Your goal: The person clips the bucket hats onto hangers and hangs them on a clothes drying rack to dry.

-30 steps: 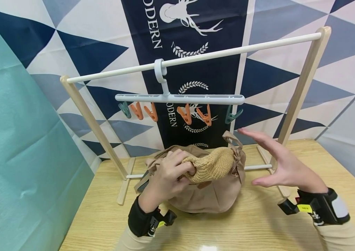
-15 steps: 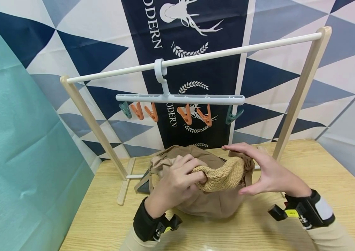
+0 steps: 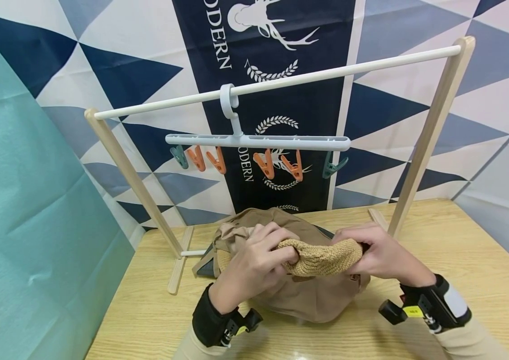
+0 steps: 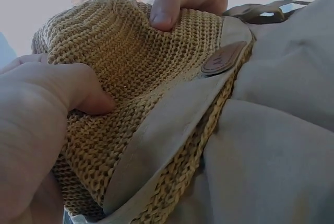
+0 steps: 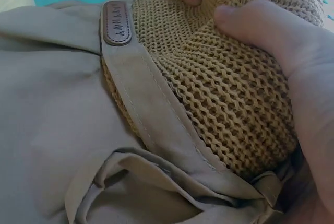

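A sun hat has a woven straw crown [image 3: 322, 259] and a wide beige fabric brim [image 3: 313, 300]. Its brown leather label [image 4: 224, 58] sits on the band in the left wrist view, and a fabric bow [image 5: 141, 177] shows in the right wrist view. My left hand [image 3: 259, 257] grips the crown on its left side, the thumb pressed into the weave. On the right side my right hand [image 3: 378, 254] pinches the crown, its thumb on top of the straw. The fingers under the hat are mostly hidden.
Behind the hat stands a wooden rack with a white rail [image 3: 299, 80]. From the rail hangs a pale blue hanger [image 3: 281, 142] bearing orange clips [image 3: 266, 164] and green clips [image 3: 334, 165]. A wood-grain table [image 3: 434, 250] lies beneath, and a teal cloth [image 3: 33, 215] at left.
My right hand has moved left from the air and taken hold of the crown. My left hand, still gripping, has shifted slightly right with the hat, whose brim has dipped lower.
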A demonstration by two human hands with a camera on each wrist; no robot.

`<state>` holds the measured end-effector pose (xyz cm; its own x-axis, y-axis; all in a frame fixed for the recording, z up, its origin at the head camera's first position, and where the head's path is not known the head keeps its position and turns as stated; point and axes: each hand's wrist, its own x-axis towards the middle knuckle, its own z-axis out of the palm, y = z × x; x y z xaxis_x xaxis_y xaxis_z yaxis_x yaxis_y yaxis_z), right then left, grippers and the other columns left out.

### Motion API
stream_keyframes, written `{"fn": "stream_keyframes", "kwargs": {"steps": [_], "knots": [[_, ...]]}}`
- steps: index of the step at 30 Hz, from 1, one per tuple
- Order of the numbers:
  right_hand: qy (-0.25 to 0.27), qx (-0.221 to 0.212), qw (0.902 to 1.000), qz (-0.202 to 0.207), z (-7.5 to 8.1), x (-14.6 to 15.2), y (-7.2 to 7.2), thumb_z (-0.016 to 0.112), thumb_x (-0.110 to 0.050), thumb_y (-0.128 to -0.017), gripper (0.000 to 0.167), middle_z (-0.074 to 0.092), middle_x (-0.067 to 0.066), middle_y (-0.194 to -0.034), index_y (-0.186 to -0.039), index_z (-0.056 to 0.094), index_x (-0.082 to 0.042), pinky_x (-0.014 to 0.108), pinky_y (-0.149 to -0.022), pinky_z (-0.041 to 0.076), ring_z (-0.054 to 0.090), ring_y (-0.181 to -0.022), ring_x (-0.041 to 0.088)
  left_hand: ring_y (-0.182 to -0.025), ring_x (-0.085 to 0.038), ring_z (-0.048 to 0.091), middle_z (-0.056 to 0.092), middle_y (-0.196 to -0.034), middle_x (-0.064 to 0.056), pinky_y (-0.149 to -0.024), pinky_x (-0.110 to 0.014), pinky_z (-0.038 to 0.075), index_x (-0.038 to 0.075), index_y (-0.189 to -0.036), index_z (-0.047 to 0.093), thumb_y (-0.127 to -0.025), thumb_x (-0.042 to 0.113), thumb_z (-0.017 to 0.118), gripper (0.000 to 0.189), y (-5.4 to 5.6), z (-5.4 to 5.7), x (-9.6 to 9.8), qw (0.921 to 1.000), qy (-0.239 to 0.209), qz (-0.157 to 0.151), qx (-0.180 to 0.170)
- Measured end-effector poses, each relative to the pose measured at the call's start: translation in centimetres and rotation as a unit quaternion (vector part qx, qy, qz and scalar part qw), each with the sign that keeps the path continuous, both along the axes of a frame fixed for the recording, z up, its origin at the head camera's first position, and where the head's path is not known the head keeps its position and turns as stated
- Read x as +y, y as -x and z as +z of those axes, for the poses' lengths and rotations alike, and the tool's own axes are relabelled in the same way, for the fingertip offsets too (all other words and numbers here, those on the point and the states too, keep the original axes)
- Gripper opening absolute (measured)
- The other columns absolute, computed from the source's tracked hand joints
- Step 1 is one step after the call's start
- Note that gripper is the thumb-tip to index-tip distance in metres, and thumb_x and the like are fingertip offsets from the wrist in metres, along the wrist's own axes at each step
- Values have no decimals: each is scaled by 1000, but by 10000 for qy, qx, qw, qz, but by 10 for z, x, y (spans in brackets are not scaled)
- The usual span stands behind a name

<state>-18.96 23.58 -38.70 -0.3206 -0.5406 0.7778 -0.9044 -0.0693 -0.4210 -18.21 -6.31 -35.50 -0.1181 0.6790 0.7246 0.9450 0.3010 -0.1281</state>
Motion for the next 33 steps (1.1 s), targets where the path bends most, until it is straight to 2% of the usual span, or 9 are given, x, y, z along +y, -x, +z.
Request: {"fn": "stream_keyframes", "kwargs": {"steps": [4, 7, 11, 15, 18, 21, 24, 29, 33], "knots": [[188, 196, 9996, -8, 2, 2, 1, 88, 8, -88, 24, 83, 13, -96, -108, 80, -1, 18, -89, 63, 80, -89, 11, -100, -18, 67, 75, -111, -3, -83, -28, 45, 16, -87, 61, -68, -12, 66, 33, 1, 0, 0, 10000, -85, -27, 30], [437, 340, 9985, 54, 3, 6, 2, 86, -5, -99, 13, 86, 13, -101, -108, 81, 2, 19, -93, 64, 83, -97, 11, -103, -19, 71, 75, -115, -6, -85, -28, 48, 14, -91, 56, -70, -8, 81, 39, 2, 0, -1, 9997, -225, -62, -21], [659, 385, 9970, 82, 5, 11, 2, 85, -3, -98, 13, 88, 9, -110, -107, 81, 7, 19, -95, 64, 83, -106, 7, -114, -23, 75, 75, -127, -12, -93, -36, 53, 12, -108, 49, -64, 9, 103, 69, 2, 1, -4, 9985, -373, -92, -385], [739, 433, 9963, 25, 5, 14, 1, 84, 0, -97, 14, 88, 5, -115, -106, 80, 9, 18, -98, 63, 82, -112, 5, -127, -25, 73, 73, -139, -14, -105, -42, 54, 9, -136, 45, -66, 24, 106, 94, 3, 3, -8, 9950, -483, -298, -818], [786, 501, 9956, 40, 7, 14, -1, 84, 1, -96, 13, 87, 4, -116, -105, 80, 10, 18, -100, 62, 82, -112, 5, -136, -28, 70, 70, -148, -17, -116, -42, 54, 3, -152, 38, -68, 29, 107, 111, 7, 5, -12, 9881, -577, -659, -1264], [815, 583, 9947, 209, 9, 13, -1, 82, -2, -100, 14, 87, 6, -114, -102, 79, 12, 19, -101, 62, 82, -111, 6, -142, -31, 69, 67, -154, -20, -123, -41, 55, 0, -163, 32, -71, 25, 106, 121, 10, 6, -17, 9733, -644, -998, -1965], [821, 692, 9935, 366, 12, 11, -1, 81, -4, -102, 17, 87, 10, -111, -101, 78, 13, 19, -100, 63, 82, -111, 8, -143, -31, 71, 68, -156, -19, -124, -42, 54, 1, -170, 30, -70, 24, 107, 129, 13, 6, -22, 9630, -554, -895, -2480], [776, 799, 9926, 478, 16, 7, -1, 79, -1, -102, 14, 86, 15, -105, -105, 79, 12, 20, -97, 64, 82, -107, 10, -122, -17, 78, 79, -142, -9, -105, -28, 60, 9, -161, 53, -68, 34, 108, 111, 12, 4, -23, 9618, -184, -317, -2712], [702, 750, 9932, 542, 16, 5, -2, 77, 1, -102, 13, 85, 16, -104, -108, 80, 11, 20, -95, 64, 81, -104, 12, -96, -8, 79, 86, -116, -7, -84, -17, 60, 9, -136, 71, -70, 26, 107, 77, 10, 2, -19, 9605, -228, -351, -2752]]}}
